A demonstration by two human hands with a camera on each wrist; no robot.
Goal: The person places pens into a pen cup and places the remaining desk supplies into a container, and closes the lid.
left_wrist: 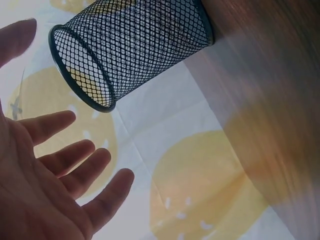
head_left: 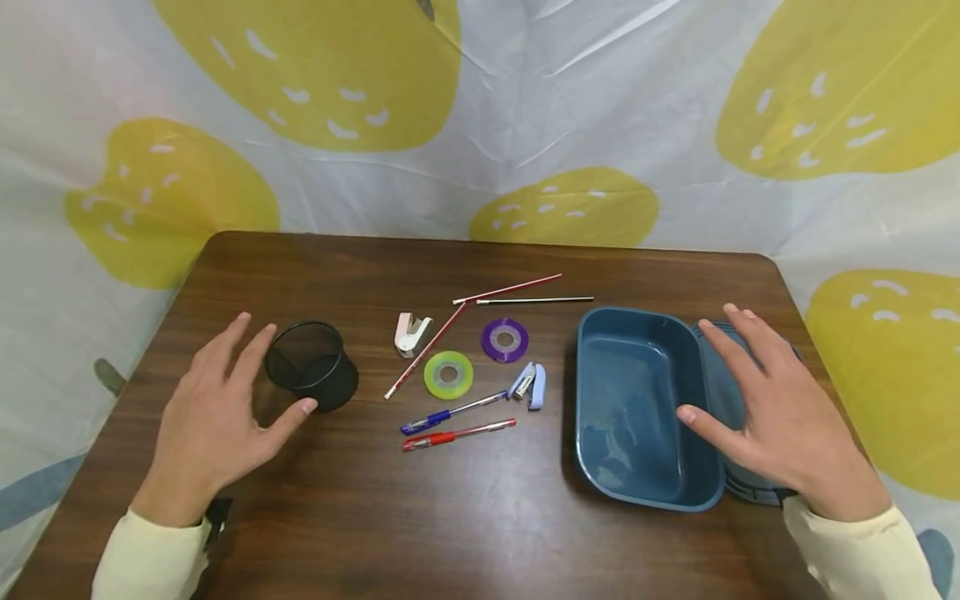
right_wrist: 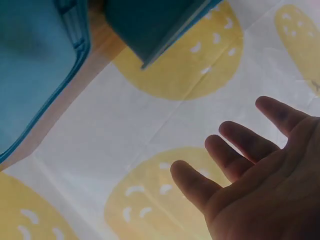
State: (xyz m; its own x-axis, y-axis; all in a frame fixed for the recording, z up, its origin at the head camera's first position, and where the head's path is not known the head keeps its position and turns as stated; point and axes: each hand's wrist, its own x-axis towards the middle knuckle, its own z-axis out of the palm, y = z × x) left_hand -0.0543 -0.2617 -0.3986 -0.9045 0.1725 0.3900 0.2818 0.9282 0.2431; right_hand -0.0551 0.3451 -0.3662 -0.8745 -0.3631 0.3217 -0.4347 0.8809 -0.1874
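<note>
now, left hand: released, fingers spread and thumb stretched apart, poised near the black cup.
black mesh cup: upright on the table, just past the left thumb and fingertips; the left wrist view shows a gap between hand and cup.
right hand: released as well, fingers spread, hovering over the lid with the thumb above the box's near rim.
blue box: uncovered, on the thumb side of the right hand, its bare inside showing.
blue lid: below the right hand, just beside the box, partly hidden by the fingers.
pens: blue pen and red pen, lying between the two hands, the red one nearer the person.
tape rolls: green and purple, flat between the hands, beyond the pens.
staplers: a light blue one by the blue pen's tip, toward the right hand; a small white device nearer the left.
thin sticks: two red and one dark, mostly farther out than both hands.
</note>
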